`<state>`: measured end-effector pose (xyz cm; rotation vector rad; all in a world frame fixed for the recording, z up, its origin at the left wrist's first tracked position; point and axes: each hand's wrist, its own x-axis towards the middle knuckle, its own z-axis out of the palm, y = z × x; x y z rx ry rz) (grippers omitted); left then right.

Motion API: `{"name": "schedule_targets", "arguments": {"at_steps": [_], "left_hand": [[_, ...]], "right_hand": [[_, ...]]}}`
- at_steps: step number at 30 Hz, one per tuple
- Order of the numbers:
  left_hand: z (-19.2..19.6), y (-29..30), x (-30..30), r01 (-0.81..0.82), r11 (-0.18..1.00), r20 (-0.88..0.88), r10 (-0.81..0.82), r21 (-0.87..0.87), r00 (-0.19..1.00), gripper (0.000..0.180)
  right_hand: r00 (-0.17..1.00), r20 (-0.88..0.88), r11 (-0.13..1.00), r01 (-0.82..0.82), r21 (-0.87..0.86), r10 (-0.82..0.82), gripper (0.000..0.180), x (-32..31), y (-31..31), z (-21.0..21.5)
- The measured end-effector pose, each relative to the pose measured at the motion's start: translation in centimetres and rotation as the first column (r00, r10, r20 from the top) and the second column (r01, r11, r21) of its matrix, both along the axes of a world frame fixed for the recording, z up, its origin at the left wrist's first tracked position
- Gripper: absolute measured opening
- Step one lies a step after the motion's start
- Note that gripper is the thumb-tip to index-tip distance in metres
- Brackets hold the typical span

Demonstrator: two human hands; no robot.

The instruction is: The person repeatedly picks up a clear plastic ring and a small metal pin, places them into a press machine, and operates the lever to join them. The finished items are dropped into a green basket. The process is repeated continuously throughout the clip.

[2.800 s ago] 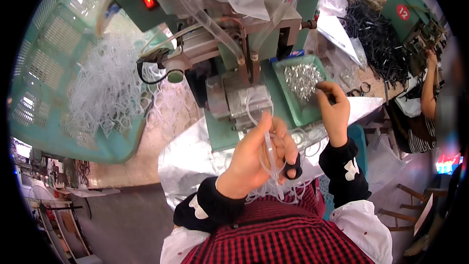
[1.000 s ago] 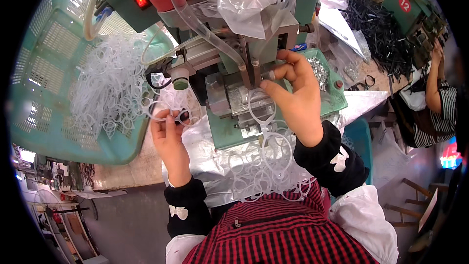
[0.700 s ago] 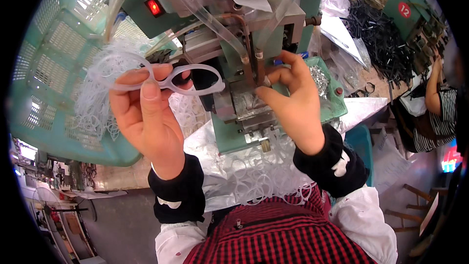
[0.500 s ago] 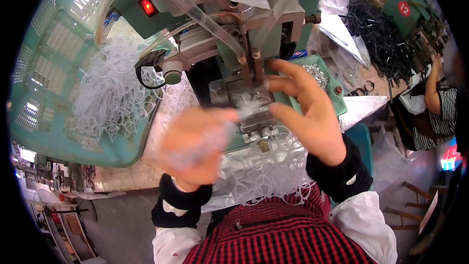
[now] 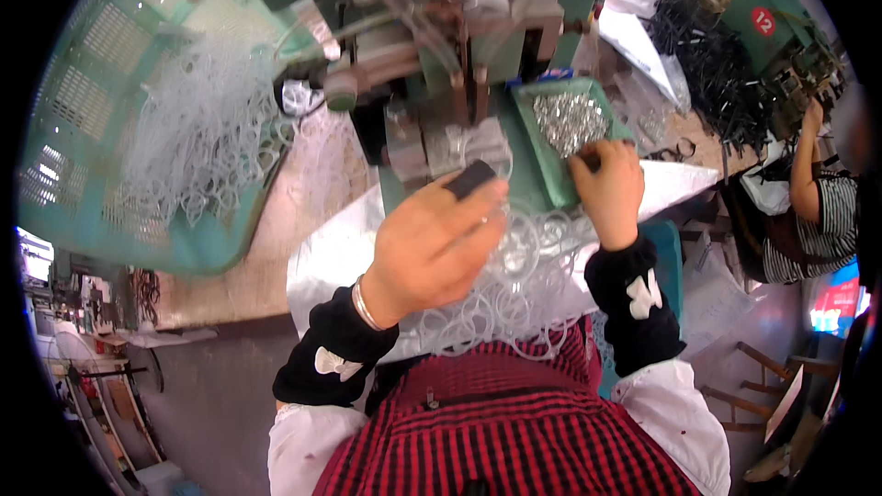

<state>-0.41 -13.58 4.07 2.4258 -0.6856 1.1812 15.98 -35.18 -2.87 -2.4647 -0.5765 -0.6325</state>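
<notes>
My left hand lies knuckles-up on a heap of clear plastic eyeglass frames on a silver sheet over my lap. One of its fingers wears a black cot. Its fingertips curl down into the heap, so what they grip is hidden. My right hand reaches to the near edge of a green tray filled with small shiny metal parts, fingertips pinched together among them. A green press machine stands just beyond both hands.
A large green plastic basket at the left holds a pile of clear frames. Black parts are heaped at the back right. Another person in a striped top works at the right. The floor lies below left.
My left hand lifted a clear frame toward the basket, then came back down onto the heap in my lap. My right hand moved from the machine's jaws to the tray of metal parts.
</notes>
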Motion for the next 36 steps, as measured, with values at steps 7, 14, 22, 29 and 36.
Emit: {"name": "schedule_targets", "arguments": {"at_steps": [7, 14, 22, 29, 36], "left_hand": [[-5.6, 2.7, -13.0, -0.415, 0.905, -0.979, 0.164, 0.099, 0.124, 0.053], [-12.6, -9.5, -5.1, -0.134, 0.966, -0.944, -0.177, -0.22, 0.279, 0.081], [-2.6, -7.5, -6.4, 0.359, 0.925, -0.961, -0.205, -0.128, 0.184, 0.034], [-0.9, 15.1, -5.6, -0.682, 0.704, -0.625, 0.445, -0.199, 0.642, 0.013], [-11.9, 21.1, 1.5, -0.8, 0.587, -0.381, 0.716, -0.124, 0.585, 0.021]], "right_hand": [[0.964, -0.216, 0.972, -0.107, 0.211, 0.153, 0.014, 1.0, -0.9, -0.6], [0.932, -0.142, 0.891, -0.264, 0.369, 0.335, 0.016, 1.1, -1.2, 2.1], [0.914, -0.257, 0.894, -0.194, 0.404, 0.314, 0.017, 0.5, -3.8, 2.0], [0.996, -0.09, 0.922, 0.013, 0.387, 0.024, 0.013, -3.1, -7.6, -0.5], [0.911, -0.193, 0.829, -0.222, 0.513, 0.363, 0.016, -4.6, -1.1, 5.1]]}}
